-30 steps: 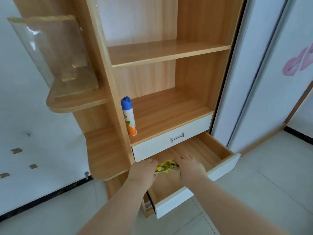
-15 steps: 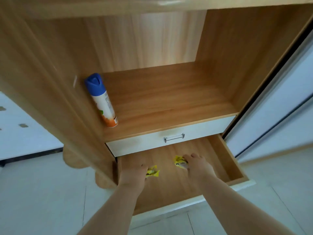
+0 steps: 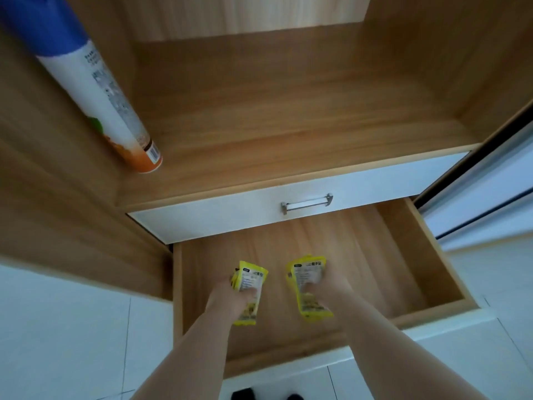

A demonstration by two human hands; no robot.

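The lower wooden drawer (image 3: 427, 255) of a cabinet stands pulled out below me. Both my hands reach into it. My left hand (image 3: 227, 298) grips a small bunch of yellow snack packets (image 3: 251, 280), thumb across their printed faces. My right hand (image 3: 328, 287) grips a second bunch of yellow packets (image 3: 308, 277), which hang down past the thumb. Both bunches are held just above the drawer bottom, a short gap apart.
Above the open drawer is a shut white drawer with a metal handle (image 3: 307, 203). A spray can (image 3: 95, 90) with a blue cap stands on the shelf (image 3: 288, 111) at the left. White sliding doors (image 3: 490, 192) are at the right; white floor tiles (image 3: 72, 327) surround the cabinet.
The camera has dropped much closer to the drawer. My hands have separated the yellow packets into two bunches and turned them face up, one bunch in each hand.
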